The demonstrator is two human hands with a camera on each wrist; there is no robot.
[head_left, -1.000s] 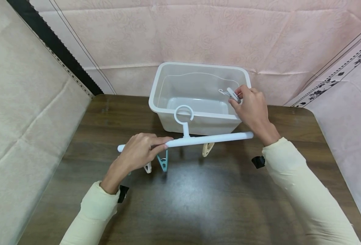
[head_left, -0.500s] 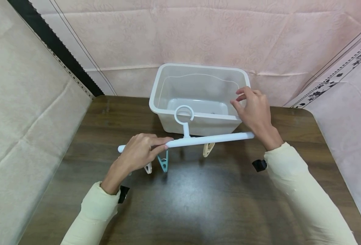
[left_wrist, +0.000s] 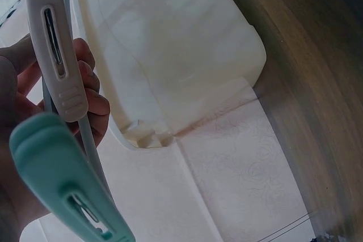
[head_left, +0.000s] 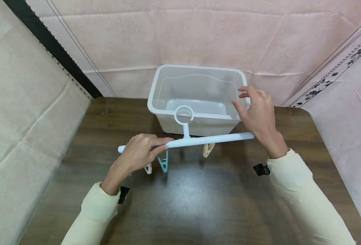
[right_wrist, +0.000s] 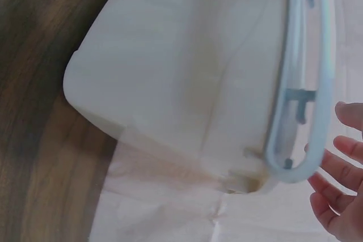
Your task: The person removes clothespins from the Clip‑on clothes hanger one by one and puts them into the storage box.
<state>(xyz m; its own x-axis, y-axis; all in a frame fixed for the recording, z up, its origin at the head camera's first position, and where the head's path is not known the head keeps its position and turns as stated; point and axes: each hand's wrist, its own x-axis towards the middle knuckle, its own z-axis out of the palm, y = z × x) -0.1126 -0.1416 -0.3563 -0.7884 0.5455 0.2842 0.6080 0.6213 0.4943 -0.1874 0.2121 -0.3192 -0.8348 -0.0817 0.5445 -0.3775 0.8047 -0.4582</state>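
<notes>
White bar: peg hanger rod (head_left: 198, 140) with ring hook (head_left: 184, 114), held level above the wooden counter (head_left: 180, 200), just in front of the bin.
Left hand: (head_left: 138, 152) clenched around the rod's left end.
Right hand: (head_left: 257, 114) released, fingers loosely spread, empty, at the right rim of the translucent bin (head_left: 159, 85).
Pegs on rod: teal peg (head_left: 163, 162), cream peg (head_left: 208, 149), pale peg (head_left: 148, 167), all hanging below.
Step in hand: judged as stripping pegs from the rod into the bin, between picks.
Next move: likely calls for the right hand to reach under the rod and pinch the cream peg open.
</notes>
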